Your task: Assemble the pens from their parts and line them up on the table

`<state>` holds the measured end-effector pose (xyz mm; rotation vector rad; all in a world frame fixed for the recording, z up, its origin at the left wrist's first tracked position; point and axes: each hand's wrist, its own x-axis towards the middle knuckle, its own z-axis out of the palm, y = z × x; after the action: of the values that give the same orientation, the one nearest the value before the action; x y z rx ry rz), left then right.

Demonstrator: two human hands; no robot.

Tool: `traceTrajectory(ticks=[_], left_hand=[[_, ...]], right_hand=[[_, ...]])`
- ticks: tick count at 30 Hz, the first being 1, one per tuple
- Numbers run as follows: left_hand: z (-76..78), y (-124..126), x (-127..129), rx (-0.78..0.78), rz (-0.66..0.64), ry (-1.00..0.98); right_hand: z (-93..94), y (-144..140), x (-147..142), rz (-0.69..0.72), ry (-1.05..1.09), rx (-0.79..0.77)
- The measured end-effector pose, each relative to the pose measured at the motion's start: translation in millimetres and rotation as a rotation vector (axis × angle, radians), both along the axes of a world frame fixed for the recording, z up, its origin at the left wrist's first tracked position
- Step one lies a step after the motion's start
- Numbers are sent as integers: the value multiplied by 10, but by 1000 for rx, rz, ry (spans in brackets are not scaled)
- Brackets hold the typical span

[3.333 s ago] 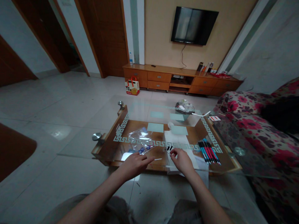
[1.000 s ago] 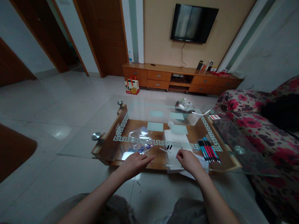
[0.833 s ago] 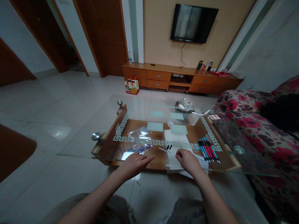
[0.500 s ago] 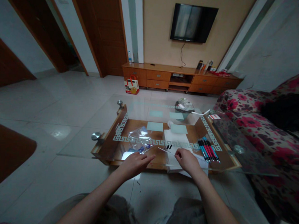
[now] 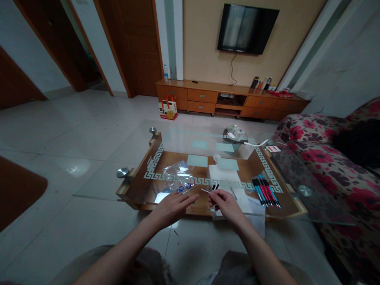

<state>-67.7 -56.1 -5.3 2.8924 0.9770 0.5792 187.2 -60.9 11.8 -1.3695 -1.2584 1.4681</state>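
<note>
My left hand (image 5: 172,207) lies flat on the near edge of the glass coffee table (image 5: 138,180), fingers spread, holding nothing. It is just in front of a clear plastic bag (image 5: 178,175) with small blue pieces. My right hand (image 5: 226,205) hovers over a white sheet (image 5: 253,208). Its fingertips are pinched together at the near end of a thin white rod (image 5: 204,190). Two small black caps (image 5: 215,187) lie right behind those fingers. A row of black, red and blue pens (image 5: 265,191) lies to the right.
A white paper stack (image 5: 221,174) sits mid-table, with a crumpled bundle (image 5: 234,134) at the far end. A floral sofa (image 5: 333,170) borders the right side. A TV (image 5: 247,28), a wooden cabinet (image 5: 229,101) and a gift bag (image 5: 168,109) stand beyond on the tiled floor.
My right hand has moved left off the white sheet to the thin rod and black caps. The left hand has stayed in place.
</note>
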Motion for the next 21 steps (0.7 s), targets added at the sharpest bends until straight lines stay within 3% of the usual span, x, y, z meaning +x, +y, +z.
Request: traceTrajectory(ticks=[3, 6, 9, 12, 21], left_hand=[[-50, 22, -1, 43, 10, -60], [-60, 30, -30, 126, -18, -49], [-19, 2, -64, 259, -84, -13], [40, -44, -74, 353, -123, -8], [163, -99, -37, 448, -135, -99]], right_hand=[[-115, -129, -241, -127, 325, -244], [-217, -230, -391, -135, 677, -536], [-277, -289, -468, -157, 946, -713], [-315, -323, -512, -200, 1057, -780], [-319, -312, -525, -241, 1052, -813]])
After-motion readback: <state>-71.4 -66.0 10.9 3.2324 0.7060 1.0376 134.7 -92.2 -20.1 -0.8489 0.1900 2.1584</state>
